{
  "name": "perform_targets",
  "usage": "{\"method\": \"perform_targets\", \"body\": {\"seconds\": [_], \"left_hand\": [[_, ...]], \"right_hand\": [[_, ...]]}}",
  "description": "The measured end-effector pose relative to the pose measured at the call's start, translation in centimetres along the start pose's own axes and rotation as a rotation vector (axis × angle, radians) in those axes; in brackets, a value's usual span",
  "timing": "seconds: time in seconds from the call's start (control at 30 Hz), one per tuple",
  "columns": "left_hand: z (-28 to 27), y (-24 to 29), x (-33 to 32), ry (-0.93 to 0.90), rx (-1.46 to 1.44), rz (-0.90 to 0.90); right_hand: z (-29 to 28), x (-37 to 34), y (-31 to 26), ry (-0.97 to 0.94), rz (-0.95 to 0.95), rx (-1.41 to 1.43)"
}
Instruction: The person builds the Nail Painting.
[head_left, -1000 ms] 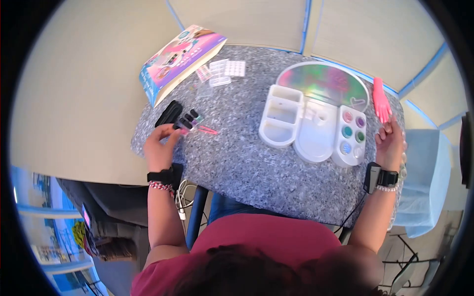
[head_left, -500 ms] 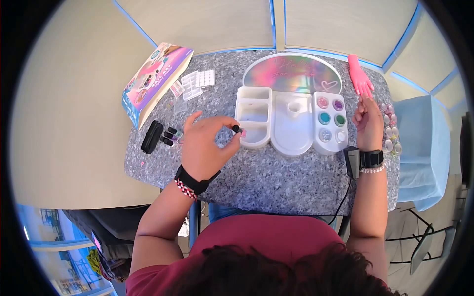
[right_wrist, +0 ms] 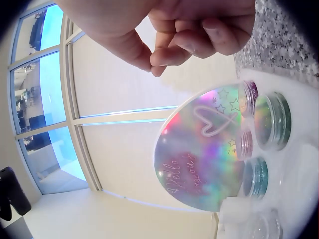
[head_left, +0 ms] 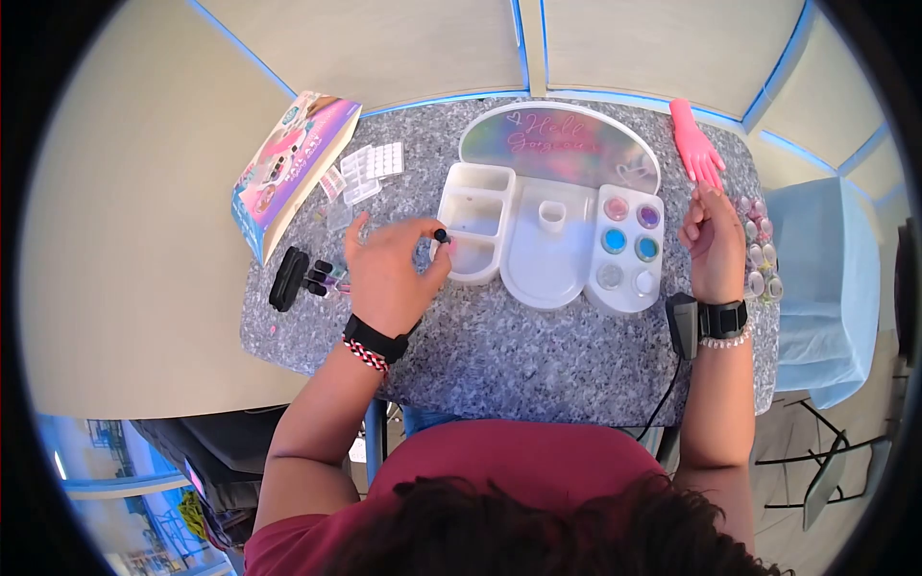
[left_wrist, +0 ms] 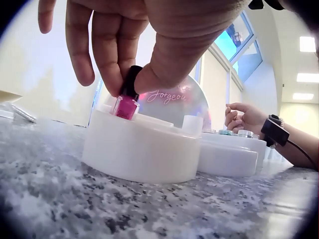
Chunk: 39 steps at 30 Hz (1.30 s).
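In the head view my left hand (head_left: pixel 392 274) pinches a small nail polish bottle (head_left: pixel 442 238) by its black cap, between thumb and fingertips. The bottle overlaps the front compartment of the white three-part tray (head_left: pixel 507 206). Pink polish shows through the glass in the left wrist view, where the bottle (left_wrist: pixel 127 105) tilts over the tray's rim. My right hand (head_left: pixel 715 240) holds nothing, its fingers loosely curled beside the glitter pots (head_left: pixel 615 240). Its fingertips are right at a pink model hand (head_left: pixel 694 144). An iridescent panel (head_left: pixel 567 144) lettered in pink stands behind the tray.
At the left, more black-capped bottles (head_left: pixel 317 278) lie beside a black case (head_left: pixel 288 278). A colourful box (head_left: pixel 293 168) and white sheets (head_left: pixel 384 159) are farther back. Small clear and pink round pieces (head_left: pixel 759 254) line the right table edge. A cable runs from the right wrist.
From the bottles by the black case, my left hand has carried the pink nail polish bottle rightward to the white tray. The right hand stays near the pink model hand; the head view has shifted.
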<state>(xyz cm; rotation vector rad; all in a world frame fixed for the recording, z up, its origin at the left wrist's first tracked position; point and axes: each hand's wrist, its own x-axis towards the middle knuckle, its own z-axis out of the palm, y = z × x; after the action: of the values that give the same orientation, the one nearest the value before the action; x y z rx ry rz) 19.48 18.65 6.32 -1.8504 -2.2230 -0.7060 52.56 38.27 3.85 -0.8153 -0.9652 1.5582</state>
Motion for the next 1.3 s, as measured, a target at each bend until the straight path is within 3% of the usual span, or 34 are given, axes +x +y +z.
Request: {"method": "perform_targets", "body": {"seconds": [0.27, 0.37, 0.47, 0.67, 0.9, 1.0, 1.03, 1.1, 1.13, 1.17, 1.23, 1.3], "left_hand": [[-2.2, -0.3, -1.4, 0.136, 0.187, -0.061], [-4.5, -2.4, -3.5, 0.165, 0.245, -0.191], [-6.4, -6.3, -6.5, 0.242, 0.379, -0.433], [-6.9, -11.3, -9.7, 0.153, 0.424, -0.498], [-6.0, -12.2, -9.2, 0.101, 0.357, -0.609], [-6.8, -12.6, -9.3, 0.245, 0.39, -0.582], [-7.4, -11.7, -8.7, 0.24, 0.386, -0.576], [-9.1, -8.8, -7.0, 0.465, 0.435, -0.472], [-9.4, -7.1, -6.2, 0.49, 0.327, -0.42], [-9.2, -5.5, -5.2, 0.484, 0.319, -0.415], [-8.2, -2.4, -3.5, 0.357, -0.24, -0.289], [-7.0, 0.3, -2.2, 0.206, 0.019, -0.099]], "right_hand": [[-0.2, 0.2, 0.5, -0.018, 0.01, -0.027], [-0.9, 0.3, 0.7, -0.053, 0.013, -0.033], [-0.7, 0.2, 0.4, -0.052, 0.036, -0.035], [-0.7, 0.2, 0.7, -0.078, 0.044, -0.042], [-1.0, 0.4, 0.8, -0.037, 0.035, -0.049], [-1.2, 0.6, 0.8, -0.028, 0.025, -0.049], [-1.3, 0.7, 0.8, -0.028, 0.021, -0.048], [-1.1, 0.5, 0.8, -0.021, 0.008, -0.044], [-1.0, 0.4, 0.8, -0.027, -0.011, -0.044], [-1.1, 0.5, 0.7, -0.016, -0.012, -0.049], [-1.1, 0.5, 0.6, -0.035, -0.006, -0.044], [-0.7, 0.2, 0.4, -0.024, -0.013, -0.046]]}}
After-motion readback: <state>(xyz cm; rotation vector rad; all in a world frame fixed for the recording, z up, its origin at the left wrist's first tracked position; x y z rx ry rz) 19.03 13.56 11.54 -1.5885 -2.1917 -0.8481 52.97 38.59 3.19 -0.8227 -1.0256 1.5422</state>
